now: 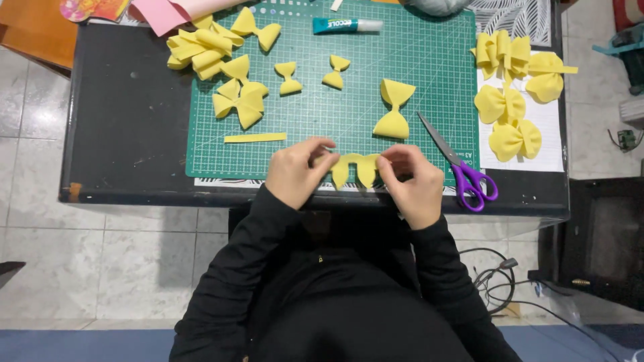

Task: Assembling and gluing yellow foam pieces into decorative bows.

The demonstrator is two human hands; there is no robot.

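Note:
A folded piece of yellow foam (356,167) sits at the near edge of the green cutting mat (349,114). My left hand (297,172) pinches its left end and my right hand (410,182) pinches its right end. The piece bends into wavy pleats between my fingers. A finished yellow bow (394,108) lies just beyond my hands. A thin yellow strip (255,138) rests left of my left hand. Purple-handled scissors (461,167) lie shut beside my right hand.
More yellow bows lie at the mat's far left (221,67) and on white paper at the right (513,87). A teal glue tube (345,25) lies at the far edge. Pink sheets (168,12) sit at the back left. Cables (496,281) trail on the tiled floor.

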